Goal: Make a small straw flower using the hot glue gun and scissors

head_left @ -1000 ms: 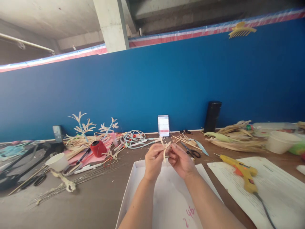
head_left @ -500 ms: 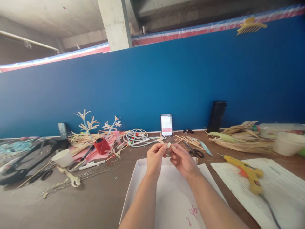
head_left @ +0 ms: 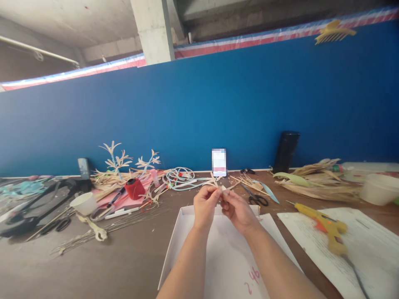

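Note:
My left hand and my right hand meet fingertip to fingertip above the far end of a white box lid. Between the pinched fingers of both hands is a small pale piece, perhaps a bit of husk; the fingers hide most of it. A thin pale strip sticks up just beyond my left fingertips. Black-handled scissors lie right of my right hand, beside several thin sticks. Behind the hands a phone stands upright against the blue partition.
At the right a yellow glue gun rests on printed paper; dried husks and a black cylinder stand behind. Leftward lie a red spool, a white cup, thin wires, blue cord and husk flowers.
The small pale piece shows less between the fingertips, which have drawn slightly closer together. The whole view has shifted a little; the things on the table stay put.

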Tool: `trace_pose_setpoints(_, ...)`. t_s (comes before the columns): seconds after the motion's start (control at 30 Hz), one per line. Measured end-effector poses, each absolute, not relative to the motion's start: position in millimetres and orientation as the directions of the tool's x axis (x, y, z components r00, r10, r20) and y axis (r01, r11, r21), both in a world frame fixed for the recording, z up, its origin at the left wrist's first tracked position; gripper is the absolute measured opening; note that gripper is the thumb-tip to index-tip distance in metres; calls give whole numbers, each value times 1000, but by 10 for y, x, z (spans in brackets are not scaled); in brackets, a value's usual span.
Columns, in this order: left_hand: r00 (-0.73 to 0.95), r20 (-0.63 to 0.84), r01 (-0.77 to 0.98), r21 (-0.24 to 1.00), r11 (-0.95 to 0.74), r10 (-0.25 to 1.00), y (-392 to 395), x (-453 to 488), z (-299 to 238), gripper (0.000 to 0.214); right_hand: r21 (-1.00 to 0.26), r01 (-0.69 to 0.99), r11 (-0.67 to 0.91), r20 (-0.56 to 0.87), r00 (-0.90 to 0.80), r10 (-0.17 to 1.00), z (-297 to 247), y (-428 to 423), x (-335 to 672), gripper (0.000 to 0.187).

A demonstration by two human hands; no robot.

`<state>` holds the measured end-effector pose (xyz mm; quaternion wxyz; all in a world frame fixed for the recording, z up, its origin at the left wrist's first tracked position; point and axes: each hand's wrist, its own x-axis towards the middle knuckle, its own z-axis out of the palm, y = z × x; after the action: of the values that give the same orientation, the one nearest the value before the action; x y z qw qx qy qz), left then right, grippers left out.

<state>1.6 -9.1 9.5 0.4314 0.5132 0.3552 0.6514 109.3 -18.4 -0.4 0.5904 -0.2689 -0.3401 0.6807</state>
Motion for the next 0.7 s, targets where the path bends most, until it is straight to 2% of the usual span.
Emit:
trace_pose_setpoints(0.23, -118, 531, 22, 846, -532, 839, -158, 21, 103, 16, -761, -643, -90, 29, -172, 985, -22, -175, 1100, 16)
trace_pose_setpoints(0.5, -94, 663, 217, 742, -634, 743, -197, 41, 98, 6, -672, -724, -156, -9, -203, 979, -55, -142, 1121, 10)
trace_pose_setpoints(0.7, -42, 716, 336, 667, -665, 697, -199, 43, 75, 6, -696, -708, -117, -2, -161, 987, -68, -126, 1141, 22)
